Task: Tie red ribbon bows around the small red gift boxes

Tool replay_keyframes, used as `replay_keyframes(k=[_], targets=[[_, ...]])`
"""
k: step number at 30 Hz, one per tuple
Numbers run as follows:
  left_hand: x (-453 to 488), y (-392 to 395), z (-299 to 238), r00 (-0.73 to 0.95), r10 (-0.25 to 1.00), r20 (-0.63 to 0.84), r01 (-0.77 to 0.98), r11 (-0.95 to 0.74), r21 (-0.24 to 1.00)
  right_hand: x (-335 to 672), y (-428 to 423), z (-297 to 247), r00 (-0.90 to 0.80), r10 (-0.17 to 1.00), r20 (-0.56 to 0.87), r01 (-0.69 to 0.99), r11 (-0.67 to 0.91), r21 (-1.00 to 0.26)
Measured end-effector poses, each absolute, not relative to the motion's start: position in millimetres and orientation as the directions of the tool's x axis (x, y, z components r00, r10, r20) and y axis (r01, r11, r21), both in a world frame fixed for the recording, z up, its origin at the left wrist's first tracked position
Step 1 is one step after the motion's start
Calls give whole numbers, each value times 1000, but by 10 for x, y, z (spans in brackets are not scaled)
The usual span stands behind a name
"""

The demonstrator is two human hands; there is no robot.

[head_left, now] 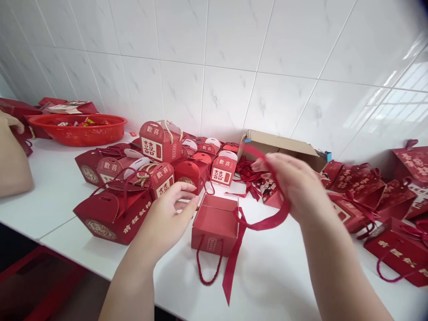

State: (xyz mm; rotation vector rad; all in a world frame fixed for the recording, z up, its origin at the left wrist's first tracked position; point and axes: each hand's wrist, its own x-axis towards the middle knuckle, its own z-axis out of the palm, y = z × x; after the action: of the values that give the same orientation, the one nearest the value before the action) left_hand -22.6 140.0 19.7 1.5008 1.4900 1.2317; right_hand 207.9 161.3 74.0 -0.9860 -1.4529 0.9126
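Note:
A small red gift box [216, 220] stands on the white table in front of me, with a twisted red cord handle [207, 282] hanging from its near side. My left hand [173, 208] is at the box's left edge, fingers loosely bent and apart, holding nothing; whether the thumb touches the box I cannot tell. Raised to the right of the box, my right hand [296, 185] is closed on a dark red ribbon [270, 221], slightly blurred. The ribbon loops down from that hand to the box's right side, and its cut end [230, 276] trails on the table.
Several finished-looking red boxes [113, 214] crowd the left and middle. Behind lie a pile of red ribbons [247, 171] and an open cardboard box [284, 141]. More red boxes [397, 249] line the right. A red basin [83, 136] holds sweets; another person's arm [13, 160] is far left.

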Motion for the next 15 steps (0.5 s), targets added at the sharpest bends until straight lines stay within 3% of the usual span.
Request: replay_keyframes(k=[5,15], targets=[[-227,1400,210,-56,990,130,333,-105,937,1869,1677,591,-361,926,107,290,221,-931],[-193,1421,203,-94,990,108,263,-80,961,1756,1746,482,-378,923,67,384,222,-896]])
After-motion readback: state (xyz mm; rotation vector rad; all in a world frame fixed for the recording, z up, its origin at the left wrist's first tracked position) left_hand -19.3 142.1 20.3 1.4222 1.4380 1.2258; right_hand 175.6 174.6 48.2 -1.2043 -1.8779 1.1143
